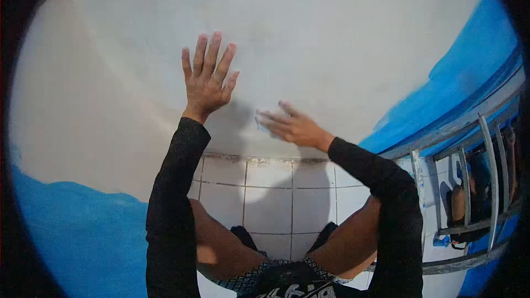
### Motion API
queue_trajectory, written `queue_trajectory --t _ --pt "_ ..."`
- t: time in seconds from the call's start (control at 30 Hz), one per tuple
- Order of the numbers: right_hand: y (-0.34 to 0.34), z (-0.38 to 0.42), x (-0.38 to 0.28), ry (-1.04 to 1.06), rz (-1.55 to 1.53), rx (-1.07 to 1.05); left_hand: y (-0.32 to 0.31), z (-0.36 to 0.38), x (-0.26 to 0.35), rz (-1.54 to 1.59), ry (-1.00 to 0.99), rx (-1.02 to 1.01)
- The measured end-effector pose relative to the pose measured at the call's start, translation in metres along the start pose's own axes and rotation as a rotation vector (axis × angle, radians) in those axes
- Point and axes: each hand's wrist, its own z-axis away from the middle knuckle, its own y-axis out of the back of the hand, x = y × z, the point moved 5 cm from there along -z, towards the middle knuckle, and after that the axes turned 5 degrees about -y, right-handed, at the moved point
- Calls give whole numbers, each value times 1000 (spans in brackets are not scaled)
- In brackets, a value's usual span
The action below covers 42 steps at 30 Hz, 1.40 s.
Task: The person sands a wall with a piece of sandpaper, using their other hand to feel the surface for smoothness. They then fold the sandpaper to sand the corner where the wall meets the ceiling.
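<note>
Wall (331, 27): pale and broad, it is standing in front of the person and filling most of the view. Being fixed, it is probably offering no edge to take hold of; it is looking stiff and hard, best met with a flat palm, and its coat may be chalky rather than slippery. The left hand (208, 85) is lying palm-on against the wall, or very near it, its fingers spreading apart. The right hand (298, 128) is sitting lower on the wall, blurring; its thumb is standing off from the other fingers, but how tightly these are closing I cannot tell. Under their tips a pale-blue scrap (261, 125) is showing against the wall; it is probably light and thin, easiest to take by a corner.

Blue paint (83, 226) is covering the wall's lower left, and more is running along its right side. White tiles (269, 196) are meeting the wall's foot at a chipped, stained edge, between the person's bent legs (223, 234). A ladder (493, 176) is lying right of the wall's pale part. Beyond it a small blue thing (441, 241) is resting; whether it is a container, or holding anything, I cannot tell.
</note>
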Motion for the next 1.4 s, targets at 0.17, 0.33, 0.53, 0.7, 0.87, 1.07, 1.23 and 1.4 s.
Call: queue_trajectory --t 0.17,0.33,0.53,0.7,0.87,1.07,1.23,1.4 --pt "38 -15 14 -45 -93 82 0 3 0 6 35 -22" --pt "71 -23 35 -145 51 172 -2 -1 -1 -30 -10 -11" --pt "30 -9 17 -40 -136 30 2 -2 0 -21 -26 -50" --pt "94 -31 53 -172 94 208 1 -3 2 -35 -48 -56" --pt "69 -24 33 -193 15 153 3 0 1 -51 -45 -76" --pt "28 -9 5 -23 9 -16 2 4 -2 -47 -58 -97" --pt "82 -29 33 -138 198 179 2 14 -6 -66 -79 -93" --pt "15 -7 3 7 -6 27 -3 16 -7 -85 -101 -77"
